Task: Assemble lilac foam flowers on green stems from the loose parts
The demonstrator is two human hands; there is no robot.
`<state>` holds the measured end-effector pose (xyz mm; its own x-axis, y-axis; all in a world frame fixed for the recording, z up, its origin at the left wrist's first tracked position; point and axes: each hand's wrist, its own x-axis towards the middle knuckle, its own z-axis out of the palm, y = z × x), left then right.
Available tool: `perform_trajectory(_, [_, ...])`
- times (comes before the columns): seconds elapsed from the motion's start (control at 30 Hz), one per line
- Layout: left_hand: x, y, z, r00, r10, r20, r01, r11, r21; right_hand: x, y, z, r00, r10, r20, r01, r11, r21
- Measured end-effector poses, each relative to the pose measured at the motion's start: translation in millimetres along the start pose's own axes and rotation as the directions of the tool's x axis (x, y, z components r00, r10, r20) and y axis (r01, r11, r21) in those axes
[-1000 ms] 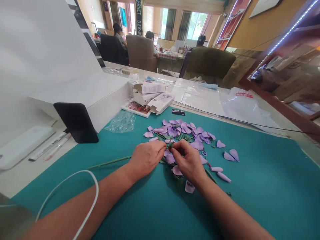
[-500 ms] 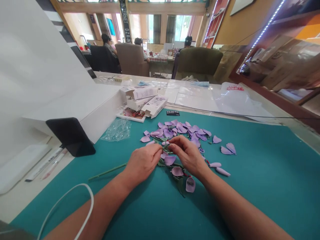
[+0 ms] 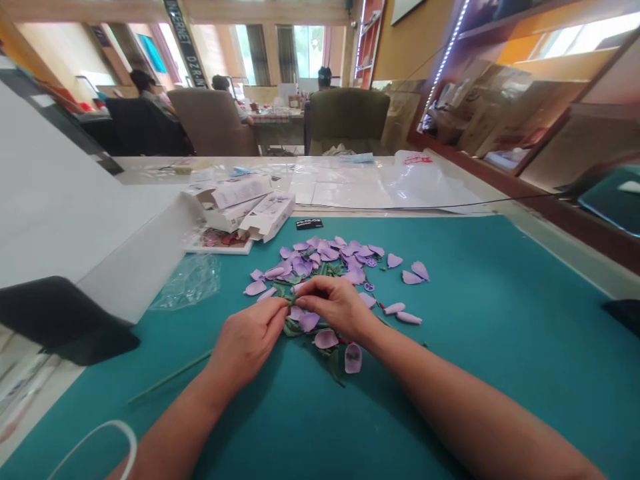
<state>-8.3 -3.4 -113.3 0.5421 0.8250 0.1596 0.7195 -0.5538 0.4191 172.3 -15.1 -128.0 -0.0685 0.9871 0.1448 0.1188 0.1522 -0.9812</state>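
My left hand (image 3: 250, 340) is closed around a long green plastic flower stem (image 3: 173, 377), whose free end sticks out to the lower left. My right hand (image 3: 337, 303) pinches with thumb and forefinger at a small green part at the stem's upper end, right against my left fingertips; the exact piece is partly hidden. Just below the fingers lie a purple petal (image 3: 309, 321), a pale pink cupped petal (image 3: 326, 339) and another cupped petal (image 3: 353, 359), with green leaves (image 3: 333, 365) among them. Behind my hands spreads a heap of purple petals (image 3: 327, 255).
Opened white boxes (image 3: 270, 215) stand at the back left beside crumpled clear plastic (image 3: 189, 283). A black phone-like slab (image 3: 65, 320) leans at the left. Pale bud pieces (image 3: 409, 318) and loose petals (image 3: 419, 270) lie to the right on the green mat (image 3: 500, 320). People sit in the background.
The camera view has turned to the right, so everything appears shifted left. Both hands stay together at the stem, with only slight movement of the fingers.
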Motion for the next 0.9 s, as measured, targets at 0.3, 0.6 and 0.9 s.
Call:
perform_trajectory(0.3, [3.6,-3.2,-1.7,1.000,-0.010,0.021,0.010,1.000,-0.002,3.3,8.7,2.9,1.000,0.022,-0.009,-0.021,0.998,0.060])
perform_trajectory(0.6, [2.0,-1.6,4.2,0.999,-0.026,0.019,0.026,0.999,-0.019,6.8,-26.8,-43.4,0.978,0.069,0.199,0.016,0.919,-0.394])
perform_trajectory(0.9, [2.9,2.7,-2.5,0.992,-0.095,0.079,0.096,0.995,0.000,4.7,-13.8,-106.6,0.911,0.390,-0.132,-0.212,0.170,-0.962])
